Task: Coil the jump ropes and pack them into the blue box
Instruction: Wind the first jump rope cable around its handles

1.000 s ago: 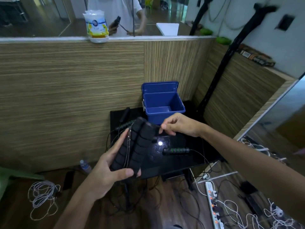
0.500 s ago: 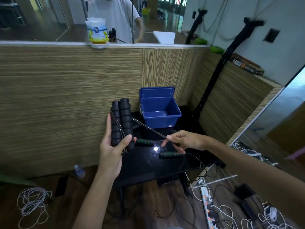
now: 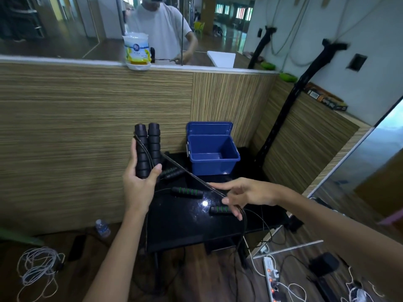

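My left hand [image 3: 139, 184] holds two black foam jump rope handles [image 3: 147, 149] upright, side by side, above the left edge of the black table [image 3: 187, 227]. Their thin dark cord [image 3: 192, 175] runs taut down to the right into my right hand [image 3: 244, 195], whose fingers pinch it above the table. The open blue box [image 3: 212, 153] stands at the table's back with its lid raised; its inside looks empty. Other jump rope handles with green rings lie on the table: one [image 3: 187, 191] in the middle, one [image 3: 219, 210] under my right hand, another [image 3: 172, 173] behind the cord.
A wood-panel wall with a ledge carries a white and yellow tub [image 3: 137, 51]. A mirror above reflects a person in a white shirt. On the floor lie a water bottle [image 3: 103, 228], a coiled white cable [image 3: 39, 267], a power strip [image 3: 272, 277] and loose wires.
My left hand lifted the two handles from a tilted low position to upright. My right hand moved down and right, drawing the cord out taut.
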